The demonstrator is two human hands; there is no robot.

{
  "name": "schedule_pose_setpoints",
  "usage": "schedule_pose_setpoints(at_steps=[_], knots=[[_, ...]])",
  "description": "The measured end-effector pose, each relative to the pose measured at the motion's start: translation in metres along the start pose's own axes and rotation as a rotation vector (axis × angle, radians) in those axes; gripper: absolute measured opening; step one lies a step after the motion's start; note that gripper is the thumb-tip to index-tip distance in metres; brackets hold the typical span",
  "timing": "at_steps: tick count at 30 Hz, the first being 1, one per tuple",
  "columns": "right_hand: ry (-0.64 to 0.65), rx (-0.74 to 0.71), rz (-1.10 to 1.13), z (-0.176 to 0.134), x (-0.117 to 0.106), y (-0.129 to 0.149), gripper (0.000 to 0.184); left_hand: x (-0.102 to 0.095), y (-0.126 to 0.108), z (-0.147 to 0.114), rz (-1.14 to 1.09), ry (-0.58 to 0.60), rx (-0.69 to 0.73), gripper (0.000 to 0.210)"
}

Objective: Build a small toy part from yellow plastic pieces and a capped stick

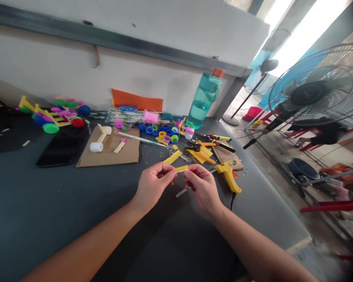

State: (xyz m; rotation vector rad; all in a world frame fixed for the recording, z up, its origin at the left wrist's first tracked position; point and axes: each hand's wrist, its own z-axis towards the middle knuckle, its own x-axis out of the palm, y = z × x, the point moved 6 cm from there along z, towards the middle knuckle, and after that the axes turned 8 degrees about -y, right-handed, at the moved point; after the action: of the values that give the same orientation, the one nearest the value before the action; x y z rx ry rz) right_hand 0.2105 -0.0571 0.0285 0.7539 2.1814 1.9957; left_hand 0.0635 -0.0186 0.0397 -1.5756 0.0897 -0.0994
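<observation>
Between my two hands is a short wooden stick with yellow paper on it, held level above the dark table. My left hand pinches its left end, and my right hand pinches the right end. Just beyond my fingers lies a strip of yellow paper. A yellow glue gun rests to the right of my right hand, with a translucent glue stick showing below that hand. Pliers with orange handles lie behind it on yellow paper.
Cardboard with white caps and sticks lies left, beside a black phone. Bottle caps cluster at the back near a teal water bottle. Toy-like cap models stand far left. A fan stands beyond the table's right edge.
</observation>
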Motion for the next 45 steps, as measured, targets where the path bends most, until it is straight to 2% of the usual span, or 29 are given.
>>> schedule_pose_setpoints(at_steps=[21, 30, 45], knots=[[0.008, -0.014, 0.073, -0.002, 0.0014, -0.0021, 0.015, -0.0011, -0.0008, -0.0017, 0.017, -0.005, 0.059, 0.017], [0.003, 0.05, 0.114, -0.0002, 0.0009, -0.0031, 0.016, -0.0012, -0.0025, -0.0017, 0.026, 0.011, 0.091, 0.015], [-0.01, 0.072, 0.152, -0.0018, 0.0033, -0.0023, 0.015, -0.0012, -0.0039, -0.0015, 0.031, -0.012, 0.102, 0.017]])
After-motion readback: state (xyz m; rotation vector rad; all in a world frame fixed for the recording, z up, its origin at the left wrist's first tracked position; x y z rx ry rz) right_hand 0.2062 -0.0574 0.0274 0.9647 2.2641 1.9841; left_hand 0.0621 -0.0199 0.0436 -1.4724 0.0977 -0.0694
